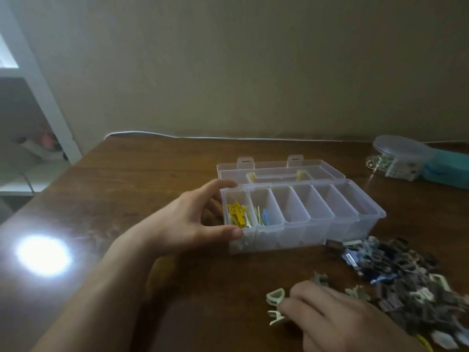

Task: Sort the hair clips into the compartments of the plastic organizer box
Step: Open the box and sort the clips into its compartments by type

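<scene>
A clear plastic organizer box [355, 224] stands open on the wooden table, with a row of several compartments. The leftmost one holds yellow clips, one star-shaped [236, 212]. The second holds pale and blue clips [263, 216]; the others look bare. My left hand [193, 222] grips the box's left end, with the index finger on the far corner and the thumb on the near corner. My right hand [337, 318] rests on the table at the bottom right, its fingertips on pale green claw clips [275, 304]. A large pile of mixed dark and pale hair clips [406, 278] lies to the right.
The box lid [279, 168] lies flat behind the box. A round clear container with a lid [401, 156] and a teal object [449, 168] sit at the far right. A white cable [177, 135] runs along the wall. A bright light glare [43, 255] marks the table's left.
</scene>
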